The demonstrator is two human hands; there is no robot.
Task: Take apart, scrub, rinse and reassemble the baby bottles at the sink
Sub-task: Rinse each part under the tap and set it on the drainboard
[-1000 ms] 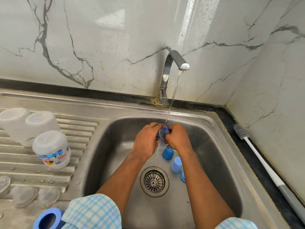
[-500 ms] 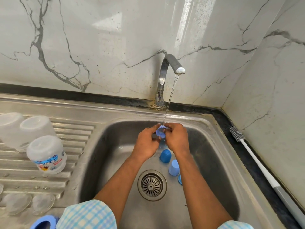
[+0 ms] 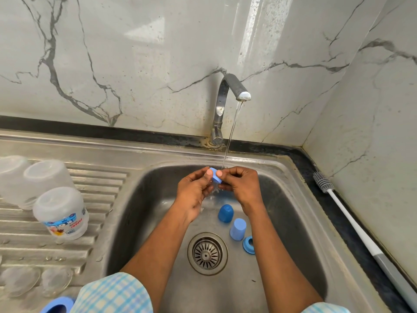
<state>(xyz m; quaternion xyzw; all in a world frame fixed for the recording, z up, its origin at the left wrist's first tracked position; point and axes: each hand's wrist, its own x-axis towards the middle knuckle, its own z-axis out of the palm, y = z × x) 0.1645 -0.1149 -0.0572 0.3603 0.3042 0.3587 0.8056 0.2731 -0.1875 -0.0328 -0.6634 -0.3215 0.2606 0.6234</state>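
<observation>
Blue cap rotated, closed end now up, axis tilted, left hand, right hand pinching it

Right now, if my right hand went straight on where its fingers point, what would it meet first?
The blue bottle piece your right hand pinches; right behind it, probably, the left hand holding the same piece.

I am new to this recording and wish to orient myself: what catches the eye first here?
The left hand and right hand together hold a small blue part under the stream from the tap, over the steel sink. A darker blue cap and a paler blue cap sit near the drain, and clear bottles stand upside down on the drainboard at left.
</observation>
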